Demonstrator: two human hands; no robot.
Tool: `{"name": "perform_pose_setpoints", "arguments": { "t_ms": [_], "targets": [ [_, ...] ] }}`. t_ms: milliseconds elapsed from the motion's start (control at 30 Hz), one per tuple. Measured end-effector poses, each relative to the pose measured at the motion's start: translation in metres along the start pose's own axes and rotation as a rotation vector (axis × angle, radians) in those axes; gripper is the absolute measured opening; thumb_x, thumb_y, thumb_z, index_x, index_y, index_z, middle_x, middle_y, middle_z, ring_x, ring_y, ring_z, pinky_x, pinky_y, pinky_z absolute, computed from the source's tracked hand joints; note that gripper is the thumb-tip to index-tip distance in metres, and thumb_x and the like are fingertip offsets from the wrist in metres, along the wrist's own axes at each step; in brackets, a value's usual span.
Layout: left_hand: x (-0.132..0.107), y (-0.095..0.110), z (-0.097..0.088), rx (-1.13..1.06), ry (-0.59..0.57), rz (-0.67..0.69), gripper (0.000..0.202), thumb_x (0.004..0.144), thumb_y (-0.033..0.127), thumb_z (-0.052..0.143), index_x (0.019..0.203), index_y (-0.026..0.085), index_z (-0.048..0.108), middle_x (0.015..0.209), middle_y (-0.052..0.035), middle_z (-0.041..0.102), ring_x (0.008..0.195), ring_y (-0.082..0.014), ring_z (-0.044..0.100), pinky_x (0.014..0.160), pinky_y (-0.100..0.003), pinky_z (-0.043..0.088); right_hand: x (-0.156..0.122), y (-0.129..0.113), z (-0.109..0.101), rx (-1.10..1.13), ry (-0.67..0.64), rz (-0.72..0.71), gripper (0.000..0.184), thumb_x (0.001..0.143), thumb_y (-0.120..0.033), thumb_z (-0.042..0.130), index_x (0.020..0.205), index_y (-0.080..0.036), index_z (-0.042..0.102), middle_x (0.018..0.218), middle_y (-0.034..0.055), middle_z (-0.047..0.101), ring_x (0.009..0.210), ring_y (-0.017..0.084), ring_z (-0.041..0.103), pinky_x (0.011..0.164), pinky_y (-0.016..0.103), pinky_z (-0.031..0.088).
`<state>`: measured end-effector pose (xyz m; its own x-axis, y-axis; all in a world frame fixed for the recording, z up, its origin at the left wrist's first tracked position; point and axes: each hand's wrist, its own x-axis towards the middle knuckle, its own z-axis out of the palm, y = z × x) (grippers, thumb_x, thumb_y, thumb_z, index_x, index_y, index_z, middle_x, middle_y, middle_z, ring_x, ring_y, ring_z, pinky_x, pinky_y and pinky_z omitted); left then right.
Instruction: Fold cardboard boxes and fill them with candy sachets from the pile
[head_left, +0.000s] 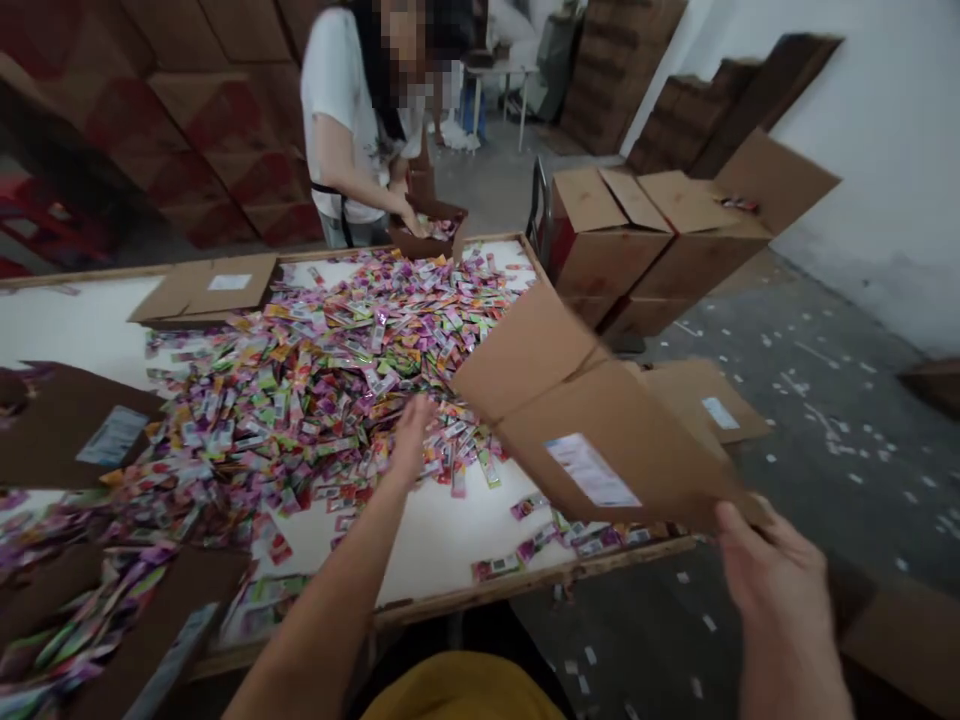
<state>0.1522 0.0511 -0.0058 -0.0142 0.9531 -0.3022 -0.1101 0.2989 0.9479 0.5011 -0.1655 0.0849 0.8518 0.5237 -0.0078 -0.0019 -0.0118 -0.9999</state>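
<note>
My right hand [776, 565] pinches the near right corner of a brown cardboard box [637, 440]. The box is tilted above the table's right end, has a white printed label [592, 470] and looks partly folded flat; its inside is hidden. Over the near side of a wide heap of small colourful packets [322, 370], my left hand [411, 435] is stretched out with nothing visible in it. Its fingers look extended, somewhat blurred. Several loose packets [536, 535] lie on the white table under the box.
Across the table a person [349, 150] handles packets in a small box [431, 235]. A flat carton [214, 285] lies at the back left. Open boxes [75, 425] stand at the left. Stacked cartons [622, 230] stand beyond the right end, with scraps on the floor [832, 420].
</note>
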Motion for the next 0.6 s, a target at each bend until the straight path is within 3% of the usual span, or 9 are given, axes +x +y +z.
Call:
{"name": "perform_pose_setpoints", "arguments": {
  "t_ms": [67, 167, 233, 333, 400, 467, 600],
  "targets": [
    [-0.014, 0.026, -0.037, -0.015, 0.039, 0.121, 0.061, 0.088, 0.065, 0.043, 0.130, 0.023, 0.055, 0.132, -0.0129, 0.060, 0.123, -0.0253, 0.056, 0.103, -0.044, 0.044, -0.028, 0.009, 0.027, 0.004, -0.203, 0.079, 0.037, 0.051, -0.035, 0.087, 0.083, -0.023, 0.074, 0.090, 0.0027, 0.071, 0.088, 0.019, 0.063, 0.092, 0.037, 0.049],
    [-0.055, 0.024, -0.082, 0.018, 0.111, 0.101, 0.062, 0.081, 0.064, 0.059, 0.125, 0.019, 0.056, 0.130, -0.0136, 0.061, 0.124, -0.0274, 0.055, 0.106, -0.041, 0.042, -0.070, 0.039, 0.078, 0.067, -0.406, 0.178, 0.040, 0.056, -0.044, 0.084, 0.087, -0.021, 0.073, 0.089, 0.0037, 0.071, 0.089, 0.020, 0.063, 0.086, 0.035, 0.049],
    [-0.077, 0.007, -0.104, 0.016, 0.249, 0.037, 0.073, 0.077, 0.065, 0.063, 0.129, 0.016, 0.049, 0.131, -0.0166, 0.059, 0.122, -0.0289, 0.056, 0.106, -0.042, 0.043, -0.098, 0.056, 0.112, 0.115, -0.407, 0.228, 0.040, 0.058, -0.050, 0.082, 0.083, -0.020, 0.072, 0.082, 0.0021, 0.069, 0.082, 0.018, 0.061, 0.080, 0.031, 0.049],
    [-0.093, -0.007, -0.129, 0.069, 0.463, 0.103, 0.090, 0.073, 0.061, 0.070, 0.142, 0.019, 0.032, 0.143, -0.0169, 0.047, 0.131, -0.0282, 0.048, 0.111, -0.041, 0.038, -0.132, 0.066, 0.152, 0.091, -0.361, 0.242, 0.035, 0.055, -0.047, 0.085, 0.067, -0.019, 0.069, 0.069, -0.0013, 0.063, 0.072, 0.014, 0.055, 0.069, 0.025, 0.045],
    [-0.098, -0.002, -0.143, 0.131, 0.549, 0.171, 0.094, 0.071, 0.056, 0.075, 0.144, 0.022, 0.028, 0.147, -0.0148, 0.043, 0.136, -0.0274, 0.042, 0.115, -0.039, 0.033, -0.148, 0.063, 0.167, 0.067, -0.391, 0.226, 0.032, 0.055, -0.043, 0.086, 0.064, -0.019, 0.068, 0.067, -0.0021, 0.063, 0.070, 0.013, 0.054, 0.067, 0.025, 0.044],
    [-0.102, 0.008, -0.155, 0.131, 0.562, 0.177, 0.091, 0.072, 0.055, 0.074, 0.143, 0.021, 0.029, 0.146, -0.0148, 0.044, 0.136, -0.0277, 0.042, 0.115, -0.040, 0.032, -0.157, 0.056, 0.173, 0.028, -0.452, 0.201, 0.030, 0.056, -0.043, 0.086, 0.067, -0.019, 0.071, 0.072, -0.0007, 0.067, 0.074, 0.015, 0.057, 0.071, 0.026, 0.045],
    [-0.113, 0.017, -0.170, 0.048, 0.401, 0.139, 0.077, 0.073, 0.056, 0.071, 0.134, 0.020, 0.039, 0.138, -0.0136, 0.051, 0.132, -0.0284, 0.047, 0.114, -0.041, 0.033, -0.160, 0.053, 0.162, -0.104, -0.611, 0.229, 0.040, 0.058, -0.047, 0.084, 0.087, -0.021, 0.078, 0.091, 0.0062, 0.075, 0.094, 0.024, 0.064, 0.076, 0.031, 0.049]
  ]
}}
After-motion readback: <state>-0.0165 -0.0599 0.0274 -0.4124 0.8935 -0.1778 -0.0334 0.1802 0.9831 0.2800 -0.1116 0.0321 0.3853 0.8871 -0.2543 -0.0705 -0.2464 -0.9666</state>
